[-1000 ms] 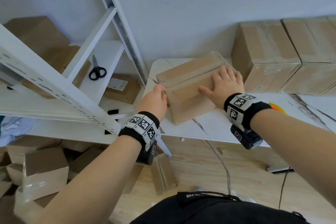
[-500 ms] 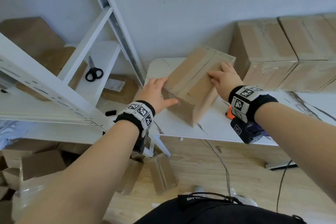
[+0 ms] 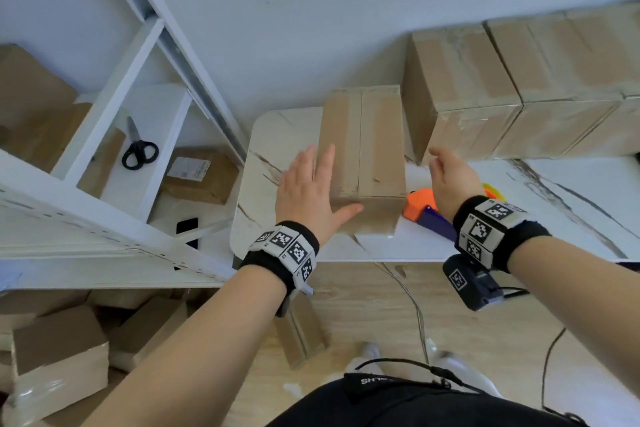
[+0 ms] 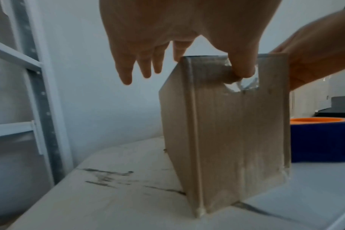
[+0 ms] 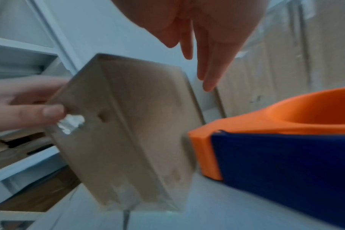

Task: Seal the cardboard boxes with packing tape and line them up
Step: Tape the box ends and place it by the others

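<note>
Two hands worked the small cardboard box (image 3: 363, 156) in the head view. The left hand (image 3: 310, 189) lay flat along its left side with straight fingers and the thumb across the near face — a steadying push, probably to square the box with the row of sealed boxes (image 3: 512, 87) just to its right on the white table (image 3: 554, 204). The right hand (image 3: 450, 177) hovered off the box's right edge, fingers loosely spread and holding nothing. The orange-and-blue tape dispenser (image 3: 424, 210) lay below it, near enough to reach.

From the left wrist, the box (image 4: 226, 124) stood on the table, clear tape glinting on its near face; the thumb (image 4: 242, 68) pressed there, likely smoothing a tape end, while the other fingers (image 4: 142, 62) hung straight beside the box.

From the right wrist, the fingers (image 5: 205, 62) pointed down, relaxed and empty, just clear of the box (image 5: 128, 140) — the dispenser (image 5: 276, 147) sat beside it, untouched.
</note>
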